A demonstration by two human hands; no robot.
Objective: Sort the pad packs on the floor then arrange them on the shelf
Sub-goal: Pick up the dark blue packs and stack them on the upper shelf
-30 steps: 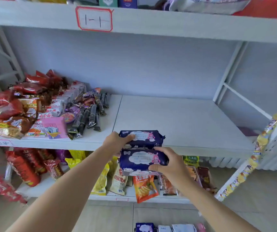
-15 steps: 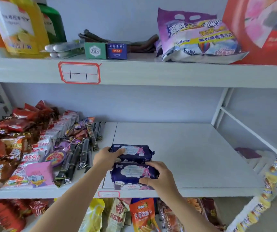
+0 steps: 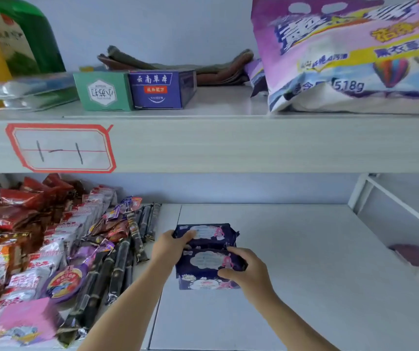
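Pad packs point(image 3: 207, 257), soft navy plastic pillows printed with white clouds and a pink figure, sit stacked on the smooth pale shelf point(image 3: 304, 262), just right of a heap of crinkly red and silver snack wrappers point(image 3: 51, 236). The left hand point(image 3: 169, 249) is clamped on the far pack's left end; the right hand point(image 3: 243, 271) is clamped on the near pack's right side. Above, a glossy purple detergent bag point(image 3: 342, 59) lies beside two small cartons point(image 3: 132, 91). Compared with half a second ago, the packs sit deeper on the shelf and the view has tilted upward.
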